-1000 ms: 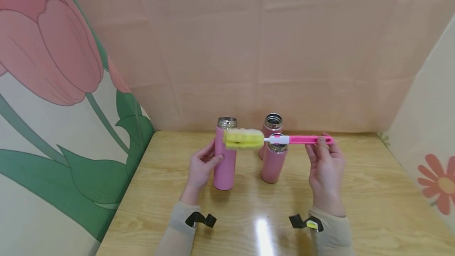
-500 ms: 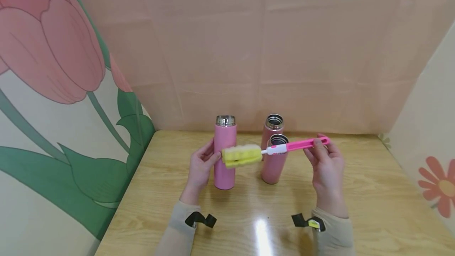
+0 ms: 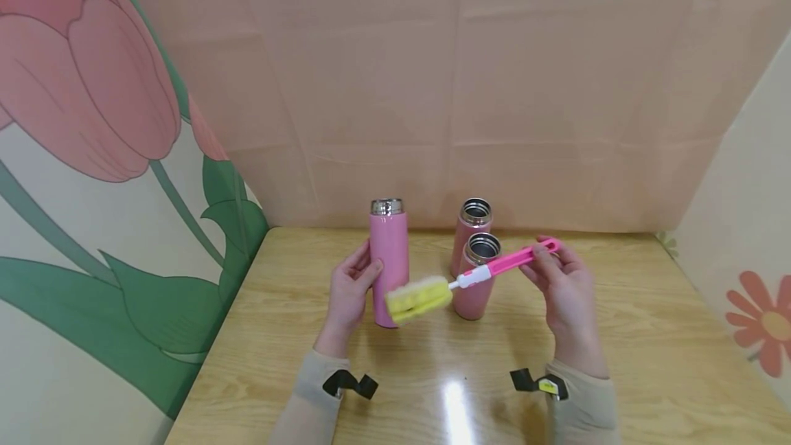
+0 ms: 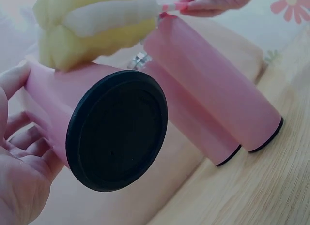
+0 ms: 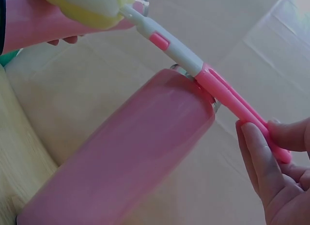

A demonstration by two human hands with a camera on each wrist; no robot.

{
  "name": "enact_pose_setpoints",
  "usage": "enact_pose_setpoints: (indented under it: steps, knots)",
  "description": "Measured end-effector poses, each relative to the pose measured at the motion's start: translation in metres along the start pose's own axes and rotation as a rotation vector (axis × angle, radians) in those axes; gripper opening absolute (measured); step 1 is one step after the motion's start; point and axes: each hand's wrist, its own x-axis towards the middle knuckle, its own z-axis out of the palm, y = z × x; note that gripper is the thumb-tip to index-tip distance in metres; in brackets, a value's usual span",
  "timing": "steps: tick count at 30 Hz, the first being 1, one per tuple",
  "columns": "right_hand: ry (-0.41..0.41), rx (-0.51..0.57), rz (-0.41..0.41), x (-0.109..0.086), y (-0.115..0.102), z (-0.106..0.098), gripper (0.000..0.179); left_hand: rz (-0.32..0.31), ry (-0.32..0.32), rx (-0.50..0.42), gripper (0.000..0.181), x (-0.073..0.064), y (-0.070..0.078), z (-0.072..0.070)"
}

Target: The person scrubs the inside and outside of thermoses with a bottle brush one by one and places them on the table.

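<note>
My left hand [image 3: 349, 292] grips a pink thermos bottle [image 3: 389, 246] by its side; its steel mouth faces up and, in the left wrist view, its black base [image 4: 117, 130] hangs off the table. With my right hand [image 3: 565, 294] I pinch the end of a bottle brush's pink handle [image 5: 232, 101]. The brush's yellow sponge head [image 3: 419, 299] points left and down, overlapping the lower part of the held bottle in the head view. Behind the handle, two more lidless pink thermos bottles stand upright, a front one [image 3: 472, 301] and a rear one [image 3: 466, 233].
A wooden table [image 3: 259, 362] lies under everything, backed by a hanging pinkish cloth [image 3: 371, 88]. A wall with a painted tulip [image 3: 117, 88] rises at the left. Another wall with a red flower [image 3: 769, 318] stands at the right.
The brush has tilted, its sponge head swinging down from near the held bottle's top to its lower side. My right hand has shifted slightly left, and the held bottle's top leans slightly left.
</note>
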Motion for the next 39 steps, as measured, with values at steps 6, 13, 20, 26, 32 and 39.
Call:
enact_pose_setpoints:
  steps: [6, 13, 20, 26, 32, 39]
  knots:
    - [-0.05, -0.034, 0.001, 0.0, 0.0, -0.002, 0.022, -0.012, 0.041, -0.028, 0.054, 0.001, 0.0, 0.004]
    - [-0.073, -0.079, 0.022, 0.0, 0.001, -0.003, 0.027, -0.016, 0.079, -0.057, 0.053, 0.003, 0.001, 0.005]
    - [-0.052, -0.058, 0.025, 0.0, 0.0, -0.002, 0.026, -0.019, 0.049, -0.067, 0.053, 0.002, 0.001, 0.005]
    - [0.065, 0.088, 0.005, 0.0, 0.0, 0.0, 0.028, -0.037, -0.046, -0.07, 0.056, -0.002, 0.002, 0.005]
    - [0.166, 0.29, -0.059, 0.002, 0.002, 0.007, 0.02, -0.085, -0.193, -0.01, 0.06, -0.007, 0.003, 0.008]
    - [0.205, 0.341, -0.159, 0.0, 0.006, 0.017, 0.021, -0.04, -0.322, -0.076, 0.081, -0.009, 0.002, 0.008]
